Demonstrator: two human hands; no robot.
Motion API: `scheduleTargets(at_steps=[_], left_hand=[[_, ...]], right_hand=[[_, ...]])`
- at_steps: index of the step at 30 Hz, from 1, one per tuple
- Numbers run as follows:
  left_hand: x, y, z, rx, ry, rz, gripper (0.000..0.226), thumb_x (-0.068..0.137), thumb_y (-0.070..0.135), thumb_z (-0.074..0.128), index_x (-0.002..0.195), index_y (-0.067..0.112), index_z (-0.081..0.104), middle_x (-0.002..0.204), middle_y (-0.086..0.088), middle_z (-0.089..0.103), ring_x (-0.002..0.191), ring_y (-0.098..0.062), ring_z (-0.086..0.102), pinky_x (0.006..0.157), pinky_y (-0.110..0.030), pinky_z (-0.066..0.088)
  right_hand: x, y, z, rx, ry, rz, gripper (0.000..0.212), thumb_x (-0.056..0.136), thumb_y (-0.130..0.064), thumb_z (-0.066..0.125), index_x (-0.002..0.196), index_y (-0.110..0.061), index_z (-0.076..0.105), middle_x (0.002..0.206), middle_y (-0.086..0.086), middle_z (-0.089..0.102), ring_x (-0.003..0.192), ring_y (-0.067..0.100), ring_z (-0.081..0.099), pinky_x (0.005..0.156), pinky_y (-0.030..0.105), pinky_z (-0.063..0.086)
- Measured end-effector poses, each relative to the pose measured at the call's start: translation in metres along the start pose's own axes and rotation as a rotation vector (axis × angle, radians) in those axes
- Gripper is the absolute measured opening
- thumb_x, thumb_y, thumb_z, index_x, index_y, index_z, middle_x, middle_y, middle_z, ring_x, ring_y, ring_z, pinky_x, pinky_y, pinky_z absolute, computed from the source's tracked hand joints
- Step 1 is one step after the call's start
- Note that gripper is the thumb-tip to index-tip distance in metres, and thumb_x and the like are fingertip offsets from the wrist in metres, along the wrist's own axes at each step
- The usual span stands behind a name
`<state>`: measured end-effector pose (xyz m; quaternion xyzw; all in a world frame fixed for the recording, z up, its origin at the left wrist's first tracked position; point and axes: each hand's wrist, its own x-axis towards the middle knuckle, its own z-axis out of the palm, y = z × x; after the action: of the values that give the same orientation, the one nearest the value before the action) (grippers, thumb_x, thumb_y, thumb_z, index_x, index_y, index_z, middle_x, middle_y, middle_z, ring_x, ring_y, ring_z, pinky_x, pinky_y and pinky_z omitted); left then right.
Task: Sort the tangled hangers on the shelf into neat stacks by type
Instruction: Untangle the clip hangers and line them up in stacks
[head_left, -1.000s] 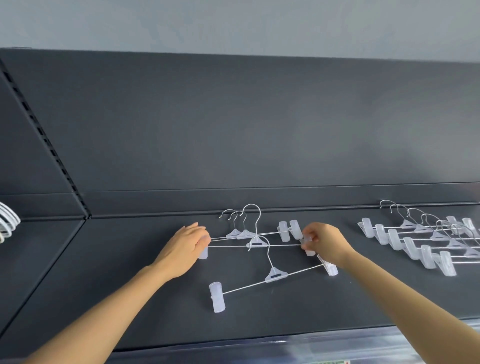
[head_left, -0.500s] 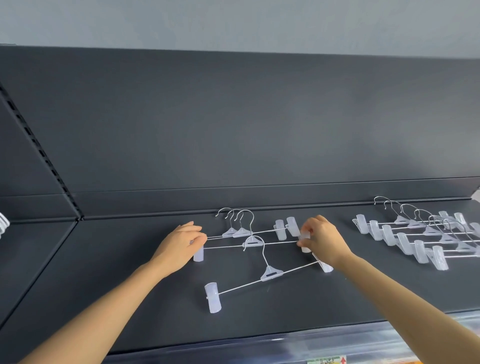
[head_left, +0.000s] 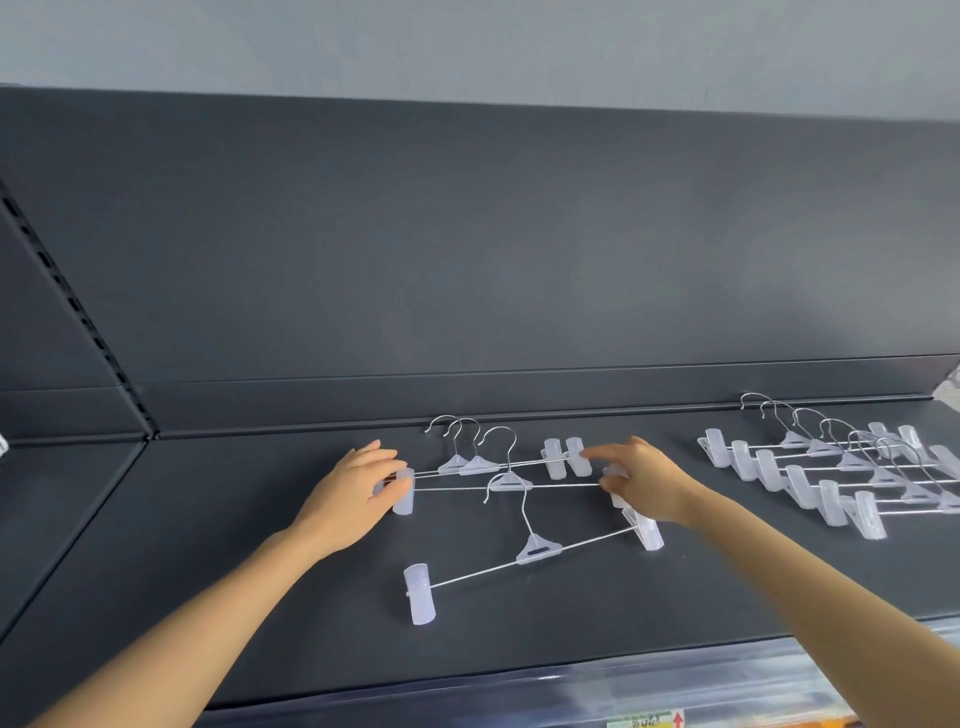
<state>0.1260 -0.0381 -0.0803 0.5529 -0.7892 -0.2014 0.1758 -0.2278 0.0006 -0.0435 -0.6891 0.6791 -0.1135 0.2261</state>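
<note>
A clip hanger (head_left: 506, 484) with a metal bar and translucent plastic clips lies across the dark shelf (head_left: 208, 545) between my hands. My left hand (head_left: 353, 493) pinches its left clip. My right hand (head_left: 644, 480) holds its right clip, with the forefinger stretched toward the clips of two stacked hangers (head_left: 470, 462) just behind. A separate clip hanger (head_left: 535, 551) lies tilted in front, nearer the shelf edge, its hook under the held bar.
A row of several clip hangers (head_left: 831, 467) lies overlapped on the shelf at the right. The shelf's back panel (head_left: 467, 260) rises behind. A white hanger edge (head_left: 2, 447) shows at the far left. A price strip (head_left: 644, 719) runs along the front edge.
The held hanger has shifted slightly back toward the two stacked hangers. My right forefinger has stretched out to their clips. My left hand stays on the left clip.
</note>
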Motion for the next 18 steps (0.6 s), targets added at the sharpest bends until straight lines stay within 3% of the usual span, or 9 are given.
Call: scheduleTargets(at_steps=[4,7,11,14,18], left_hand=[[-0.001,-0.002,-0.002,-0.053,0.0,0.018,0.029,0.098,0.032,0.046,0.124,0.028,0.059,0.137,0.017,0.045,0.143,-0.006,0.018,0.111,-0.026,0.021],[0.0,-0.003,-0.003,-0.032,-0.002,0.022,0.029,0.095,0.031,0.05,0.123,0.028,0.06,0.144,0.012,0.043,0.143,-0.005,0.018,0.111,-0.025,0.021],[0.001,-0.001,-0.005,-0.01,-0.03,0.021,0.035,0.089,0.03,0.058,0.124,0.026,0.059,0.148,0.01,0.039,0.144,-0.004,0.015,0.113,-0.027,0.019],[0.003,0.0,-0.007,-0.023,-0.029,0.019,0.04,0.084,0.035,0.065,0.122,0.027,0.059,0.147,0.01,0.039,0.144,-0.004,0.014,0.115,-0.027,0.018],[0.008,-0.003,-0.009,-0.017,-0.061,0.025,0.049,0.079,0.038,0.07,0.126,0.026,0.057,0.148,0.011,0.038,0.145,-0.004,0.012,0.116,-0.028,0.019]], right_hand=[[0.003,0.0,-0.004,0.021,0.068,-0.002,0.038,0.09,-0.013,0.056,0.125,-0.028,0.058,0.091,-0.006,0.043,0.088,0.014,0.048,0.075,0.02,0.036],[0.007,-0.001,-0.006,0.006,0.087,-0.042,0.037,0.087,-0.013,0.059,0.12,-0.029,0.061,0.084,-0.014,0.046,0.088,0.014,0.045,0.076,0.022,0.033],[0.009,-0.004,-0.006,-0.013,0.012,-0.025,0.035,0.086,-0.01,0.056,0.118,-0.025,0.062,0.08,-0.002,0.056,0.087,0.02,0.048,0.07,0.026,0.037],[0.01,-0.003,-0.001,-0.007,-0.017,0.012,0.034,0.083,-0.008,0.058,0.114,-0.022,0.062,0.076,-0.003,0.054,0.084,0.025,0.054,0.062,0.022,0.04],[0.011,-0.003,-0.001,0.034,-0.026,0.037,0.058,0.083,-0.012,0.064,0.135,-0.024,0.043,0.092,-0.001,0.056,0.09,0.021,0.054,0.074,0.024,0.041]])
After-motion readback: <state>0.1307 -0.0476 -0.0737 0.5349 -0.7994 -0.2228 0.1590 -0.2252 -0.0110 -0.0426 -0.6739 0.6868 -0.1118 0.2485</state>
